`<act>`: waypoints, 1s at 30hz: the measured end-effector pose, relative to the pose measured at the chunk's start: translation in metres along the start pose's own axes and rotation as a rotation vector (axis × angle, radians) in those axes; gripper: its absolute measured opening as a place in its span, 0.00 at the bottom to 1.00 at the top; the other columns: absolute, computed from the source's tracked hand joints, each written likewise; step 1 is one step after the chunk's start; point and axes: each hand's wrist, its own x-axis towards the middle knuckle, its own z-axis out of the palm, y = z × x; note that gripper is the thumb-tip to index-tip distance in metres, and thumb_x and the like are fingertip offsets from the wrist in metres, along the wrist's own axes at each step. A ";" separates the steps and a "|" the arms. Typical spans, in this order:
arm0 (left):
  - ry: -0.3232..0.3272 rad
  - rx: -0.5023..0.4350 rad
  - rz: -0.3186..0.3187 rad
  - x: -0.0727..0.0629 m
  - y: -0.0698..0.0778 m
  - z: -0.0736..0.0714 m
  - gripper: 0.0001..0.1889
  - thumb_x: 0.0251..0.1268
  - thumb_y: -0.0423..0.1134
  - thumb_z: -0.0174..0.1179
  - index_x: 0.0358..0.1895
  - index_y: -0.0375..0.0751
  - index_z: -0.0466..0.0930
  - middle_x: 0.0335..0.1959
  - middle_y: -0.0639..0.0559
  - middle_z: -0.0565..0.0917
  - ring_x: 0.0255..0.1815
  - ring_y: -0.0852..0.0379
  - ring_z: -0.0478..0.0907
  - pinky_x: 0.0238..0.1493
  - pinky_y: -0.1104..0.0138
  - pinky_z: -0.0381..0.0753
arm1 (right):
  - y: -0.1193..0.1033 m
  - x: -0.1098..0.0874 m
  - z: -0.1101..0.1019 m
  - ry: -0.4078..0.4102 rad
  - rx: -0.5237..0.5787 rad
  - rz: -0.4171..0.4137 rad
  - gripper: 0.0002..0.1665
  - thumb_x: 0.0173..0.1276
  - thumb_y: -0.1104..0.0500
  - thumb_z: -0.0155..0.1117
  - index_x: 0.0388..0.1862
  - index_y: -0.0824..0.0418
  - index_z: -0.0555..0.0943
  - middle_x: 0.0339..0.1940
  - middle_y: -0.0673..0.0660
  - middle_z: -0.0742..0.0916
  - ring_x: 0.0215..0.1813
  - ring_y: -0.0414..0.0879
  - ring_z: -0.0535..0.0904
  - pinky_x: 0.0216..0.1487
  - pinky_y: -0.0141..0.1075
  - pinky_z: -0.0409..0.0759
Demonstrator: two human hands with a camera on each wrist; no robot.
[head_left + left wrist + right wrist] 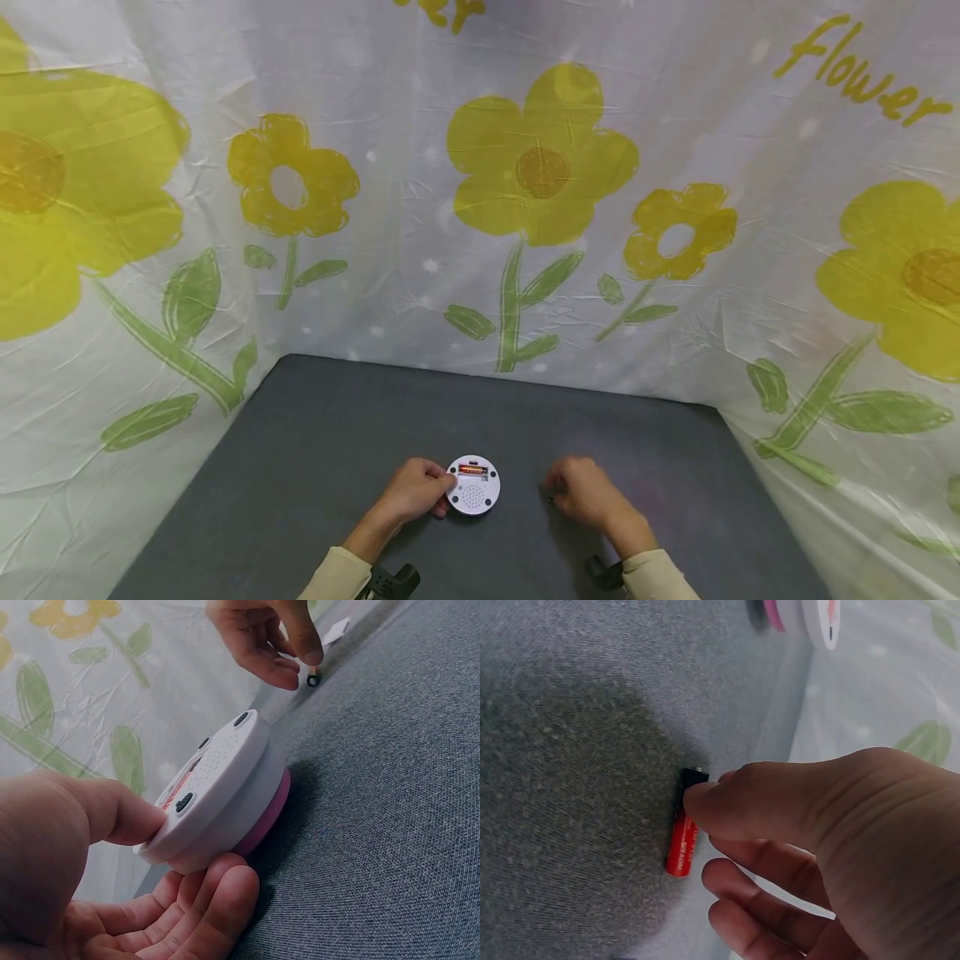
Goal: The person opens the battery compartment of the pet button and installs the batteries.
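Probably light and stiff, the round white device (474, 493) sits on or just above the tabletop (337, 425), its edge pinched by the left hand (416, 487); the plastic looks smooth, so thumb on top with fingers beneath seems the surest hold. Well to its right, the right hand (588, 492) pinches a red-and-black battery (681, 844) near its black end; that slim, hard cylinder would likely roll unless gripped across its sides.

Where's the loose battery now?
In the right wrist view, the loose battery is at the right hand, against its thumb; in the head view, right of the round device.
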 end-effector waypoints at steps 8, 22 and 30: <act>-0.009 -0.009 -0.004 -0.001 0.001 0.000 0.10 0.65 0.33 0.64 0.40 0.27 0.85 0.21 0.49 0.86 0.18 0.61 0.82 0.24 0.68 0.86 | 0.060 0.004 0.048 0.055 0.009 -0.118 0.15 0.54 0.69 0.70 0.37 0.53 0.91 0.32 0.49 0.89 0.33 0.40 0.81 0.30 0.42 0.79; -0.006 0.000 0.008 0.000 0.000 0.000 0.09 0.65 0.33 0.64 0.40 0.27 0.86 0.20 0.50 0.86 0.18 0.61 0.81 0.23 0.68 0.86 | 0.000 -0.004 0.010 0.035 -0.006 0.035 0.13 0.57 0.72 0.74 0.30 0.54 0.88 0.27 0.47 0.86 0.31 0.39 0.77 0.32 0.38 0.79; -0.001 0.003 0.000 0.000 0.000 0.000 0.09 0.65 0.33 0.64 0.40 0.27 0.86 0.21 0.50 0.86 0.18 0.61 0.81 0.23 0.68 0.86 | 0.003 -0.004 0.013 0.034 -0.034 0.013 0.13 0.58 0.73 0.74 0.30 0.54 0.88 0.27 0.46 0.86 0.30 0.38 0.78 0.31 0.37 0.80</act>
